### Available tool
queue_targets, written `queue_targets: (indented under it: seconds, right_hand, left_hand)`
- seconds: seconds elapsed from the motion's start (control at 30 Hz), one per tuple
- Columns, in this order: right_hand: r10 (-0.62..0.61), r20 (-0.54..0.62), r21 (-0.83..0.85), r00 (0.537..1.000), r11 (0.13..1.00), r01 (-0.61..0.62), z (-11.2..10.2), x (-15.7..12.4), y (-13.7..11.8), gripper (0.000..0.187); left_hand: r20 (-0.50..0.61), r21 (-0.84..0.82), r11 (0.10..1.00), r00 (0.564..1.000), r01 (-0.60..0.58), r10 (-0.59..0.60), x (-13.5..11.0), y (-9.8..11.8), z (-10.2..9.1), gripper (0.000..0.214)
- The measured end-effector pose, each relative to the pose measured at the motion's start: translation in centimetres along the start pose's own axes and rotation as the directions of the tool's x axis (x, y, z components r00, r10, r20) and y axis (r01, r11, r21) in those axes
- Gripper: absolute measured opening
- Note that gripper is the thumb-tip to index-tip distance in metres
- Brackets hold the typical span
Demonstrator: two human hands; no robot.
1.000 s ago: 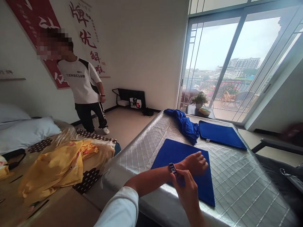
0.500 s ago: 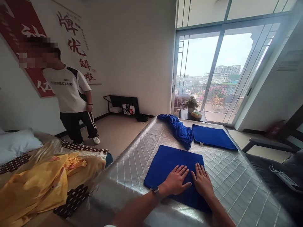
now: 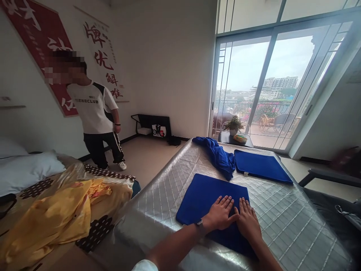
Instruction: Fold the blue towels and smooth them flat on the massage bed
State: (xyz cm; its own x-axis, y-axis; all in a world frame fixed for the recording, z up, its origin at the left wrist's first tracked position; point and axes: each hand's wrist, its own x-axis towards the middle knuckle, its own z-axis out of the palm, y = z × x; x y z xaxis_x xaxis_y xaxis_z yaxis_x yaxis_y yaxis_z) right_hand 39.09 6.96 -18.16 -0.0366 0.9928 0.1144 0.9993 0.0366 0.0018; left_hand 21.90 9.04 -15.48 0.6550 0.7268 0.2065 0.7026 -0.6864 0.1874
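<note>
A blue rectangle of folded cloth (image 3: 211, 192) lies flat near the front of the silver quilted mattress (image 3: 158, 210). My left hand (image 3: 221, 213) rests palm down on it with fingers spread. Close beside it, my right hand (image 3: 248, 220) lies flat along the cloth's right edge, fingers stretched out. The two thumbs meet or nearly so. Behind, a second flat blue piece (image 3: 262, 165) with a small white tag sits at the mattress's far right, and a crumpled blue cloth (image 3: 217, 154) lies left of it.
On the left a bed holds a yellow garment (image 3: 56, 214) and white pillows (image 3: 31, 171). A person (image 3: 97, 109) stands beyond it. A potted plant (image 3: 234, 124) stands on a black chair (image 3: 225, 139) by the glass door. A dark armchair (image 3: 327, 203) is at the right.
The view has turned slightly left, so the scene sits further right. My hands stay flat on the blue cloth, the thumbs now closer together.
</note>
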Motion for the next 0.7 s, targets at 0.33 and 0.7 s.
queue_targets:
  seconds: [0.33,0.7]
  right_hand:
    - [0.101,-0.032,-0.021,0.994,0.995,-0.102,-1.9,-0.2,-1.2,0.065]
    - [0.044,0.058,0.014,0.997,0.999,-0.045,-1.0,-6.8,-1.4,0.068]
  left_hand:
    - [-0.017,0.071,0.887,0.889,0.457,-0.457,-10.7,-10.0,-4.4,0.080]
    - [-0.144,0.086,0.873,0.873,0.481,-0.466,-10.4,-9.2,-4.3,0.081]
